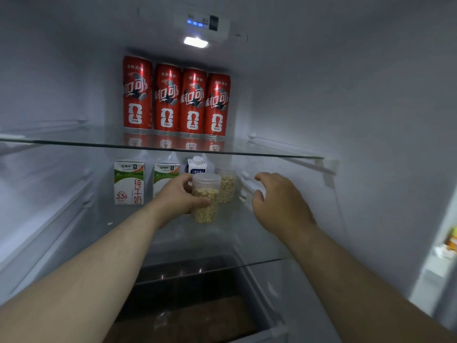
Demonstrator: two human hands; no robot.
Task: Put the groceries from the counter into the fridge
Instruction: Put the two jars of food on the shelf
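Both my arms reach into the open fridge, over the middle glass shelf (262, 246). My left hand (179, 196) grips a clear plastic jar of oat flakes (206, 204), held upright just above the shelf. A second jar of oats (228, 188) stands right behind it. My right hand (277, 196) hovers to the right of the jars, fingers loosely curved, holding nothing. Two green-and-white milk cartons (128, 181) stand at the back left of this shelf, the second (164, 175) partly hidden by my left hand. A white and blue carton (196, 164) stands behind the jar.
Several red cola cans (176, 100) stand in a row at the back of the upper glass shelf (74, 142). A dark drawer (197, 293) lies below. White shelf rails (249, 186) run along the right wall. The door shelf (447, 243) shows at far right.
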